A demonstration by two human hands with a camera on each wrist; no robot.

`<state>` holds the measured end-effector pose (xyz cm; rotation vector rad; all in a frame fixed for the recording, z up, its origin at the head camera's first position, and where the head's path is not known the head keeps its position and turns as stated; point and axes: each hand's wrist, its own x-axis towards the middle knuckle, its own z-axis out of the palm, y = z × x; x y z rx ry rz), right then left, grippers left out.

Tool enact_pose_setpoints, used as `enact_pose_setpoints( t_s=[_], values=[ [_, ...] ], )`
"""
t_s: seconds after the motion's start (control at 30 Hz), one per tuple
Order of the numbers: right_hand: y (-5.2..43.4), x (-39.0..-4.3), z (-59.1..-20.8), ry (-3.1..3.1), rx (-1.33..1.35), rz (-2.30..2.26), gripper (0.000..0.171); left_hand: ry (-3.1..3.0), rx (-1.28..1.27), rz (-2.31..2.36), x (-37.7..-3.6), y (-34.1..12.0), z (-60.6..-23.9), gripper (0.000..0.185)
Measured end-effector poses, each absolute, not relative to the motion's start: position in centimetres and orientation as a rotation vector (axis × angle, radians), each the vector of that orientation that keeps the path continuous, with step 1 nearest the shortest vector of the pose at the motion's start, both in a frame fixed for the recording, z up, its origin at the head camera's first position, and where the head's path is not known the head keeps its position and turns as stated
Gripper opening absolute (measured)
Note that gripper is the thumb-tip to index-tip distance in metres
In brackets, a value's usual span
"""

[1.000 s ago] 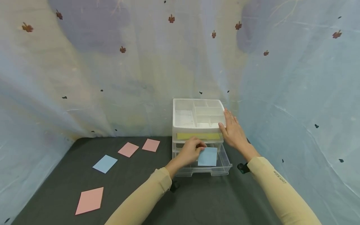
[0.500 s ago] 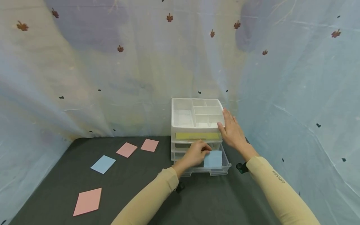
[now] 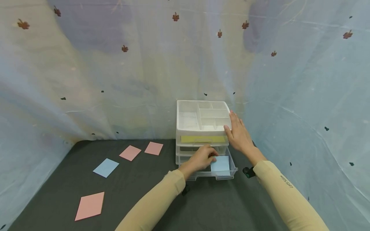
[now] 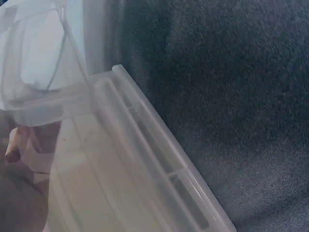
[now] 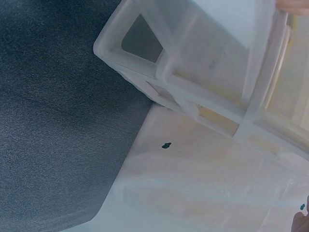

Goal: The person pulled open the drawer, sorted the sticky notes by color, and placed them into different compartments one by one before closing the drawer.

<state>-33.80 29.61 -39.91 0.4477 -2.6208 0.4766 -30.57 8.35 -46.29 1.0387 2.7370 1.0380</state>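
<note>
A light-blue square sticky note (image 3: 222, 166) is at the pulled-out bottom drawer (image 3: 202, 174) of a small white drawer organizer (image 3: 189, 128). My left hand (image 3: 199, 158) reaches over that clear drawer and pinches the note's upper left corner between thumb and curled fingers. The left wrist view shows part of this hand (image 4: 21, 188) behind clear plastic, with the pale-blue note (image 4: 43, 48) above it. My right hand (image 3: 241, 136) rests with straight fingers against the organizer's upper right side. Only bits of it appear at the right wrist view's edges.
Yellow paper (image 3: 203, 139) shows in the organizer's top drawer. Left on the dark table (image 3: 138, 192) lie another blue note (image 3: 106, 167) and pink notes, one of them (image 3: 90, 206) nearest the front. A patterned curtain (image 3: 144, 73) hangs behind the organizer.
My left hand has moved right with the blue note, which has come down lower at the drawer's right side. My right hand stays against the organizer.
</note>
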Motion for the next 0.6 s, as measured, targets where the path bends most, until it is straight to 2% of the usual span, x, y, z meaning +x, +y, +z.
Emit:
enact_pose_setpoints(
  t_s=[0.6],
  values=[
    [29.69, -33.95, -40.24, -2.595, 0.452, 0.468, 0.070, 2.835, 0.985, 0.808, -30.28, 8.30, -46.77, 0.040]
  ],
)
